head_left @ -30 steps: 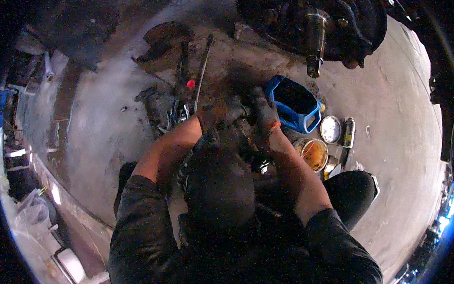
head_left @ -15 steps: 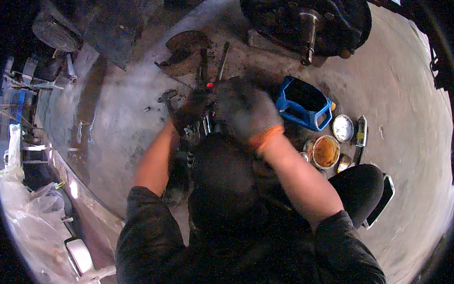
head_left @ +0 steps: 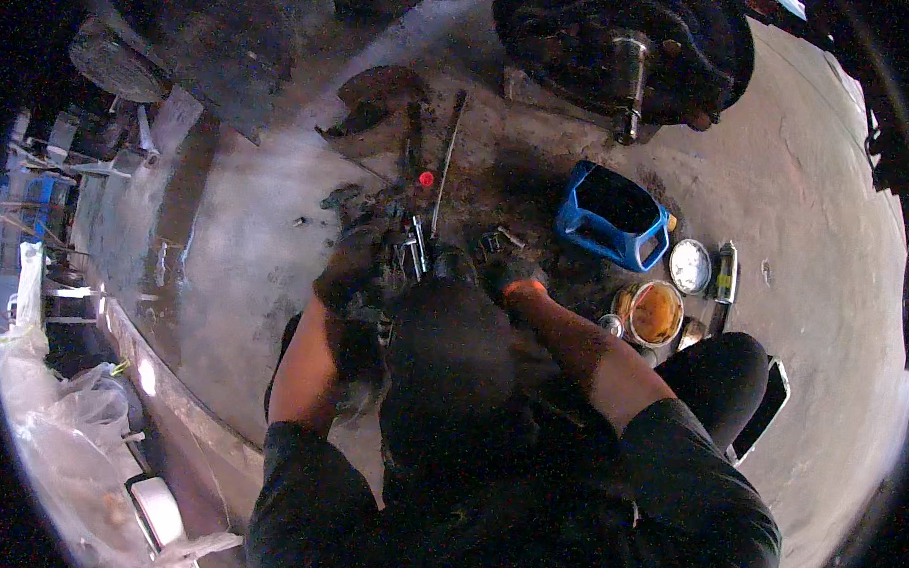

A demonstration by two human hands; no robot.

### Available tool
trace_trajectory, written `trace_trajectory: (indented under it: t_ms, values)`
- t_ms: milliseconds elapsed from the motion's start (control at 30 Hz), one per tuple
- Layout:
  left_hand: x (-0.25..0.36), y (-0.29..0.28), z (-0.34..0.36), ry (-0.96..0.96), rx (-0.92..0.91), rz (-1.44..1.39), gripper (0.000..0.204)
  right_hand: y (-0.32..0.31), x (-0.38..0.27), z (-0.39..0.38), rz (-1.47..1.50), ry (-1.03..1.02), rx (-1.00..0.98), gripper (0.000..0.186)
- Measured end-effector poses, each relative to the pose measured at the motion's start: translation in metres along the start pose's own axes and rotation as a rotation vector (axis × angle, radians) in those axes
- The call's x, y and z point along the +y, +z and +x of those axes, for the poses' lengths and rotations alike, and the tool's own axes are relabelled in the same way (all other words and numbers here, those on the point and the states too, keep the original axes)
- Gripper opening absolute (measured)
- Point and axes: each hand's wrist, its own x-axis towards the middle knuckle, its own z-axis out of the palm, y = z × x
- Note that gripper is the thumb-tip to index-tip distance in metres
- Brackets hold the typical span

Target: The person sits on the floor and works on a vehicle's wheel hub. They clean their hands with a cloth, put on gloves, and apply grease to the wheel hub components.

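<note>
My left hand (head_left: 349,270), in a dark glove, is low beside several shiny metal tools (head_left: 418,248), which look like socket bars. Its fingers melt into the shadow, so their grip is hidden. My right hand (head_left: 515,274), gloved with an orange cuff, is at the floor right of my dark cap (head_left: 448,334). Small metal pieces (head_left: 504,239) show just beyond its fingertips; whether it grips them is too dark to see. A long thin metal bar (head_left: 447,164) extends away from me between the hands. Left of that bar is a red round thing (head_left: 426,179).
A blue cut-open jug (head_left: 579,210) stands to the right. Near it are a tin of brown grease (head_left: 654,313), a round lid (head_left: 689,266) and a tube-like container (head_left: 725,273). A big dark hub with a shaft (head_left: 630,85) is ahead. Clear plastic sheeting (head_left: 69,421) hangs at left.
My hands were close together in the middle. The right has moved down and right to the floor by the small metal pieces; the left has drawn back toward me.
</note>
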Motion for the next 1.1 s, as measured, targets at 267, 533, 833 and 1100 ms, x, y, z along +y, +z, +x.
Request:
trace_trajectory:
  t_ms: [267, 533, 833, 1100]
  values:
    - [-0.032, 0.036, -0.083, -0.611, 0.624, -1.246, 0.036, -0.021, -0.01, 0.014, 0.049, 0.269, -0.139, 0.038]
    - [-0.04, 0.066, -0.124, -0.717, 0.761, -1.473, 0.036, -0.013, -0.035, 0.125, 0.094, 0.233, -0.074, 0.035]
    - [-0.046, 0.07, -0.12, -0.717, 0.79, -1.494, 0.036, -0.018, -0.027, 0.126, 0.075, 0.192, -0.137, 0.032]
    - [-0.038, 0.063, -0.118, -0.677, 0.804, -1.485, 0.037, -0.021, -0.037, 0.135, 0.078, 0.164, -0.152, 0.029]
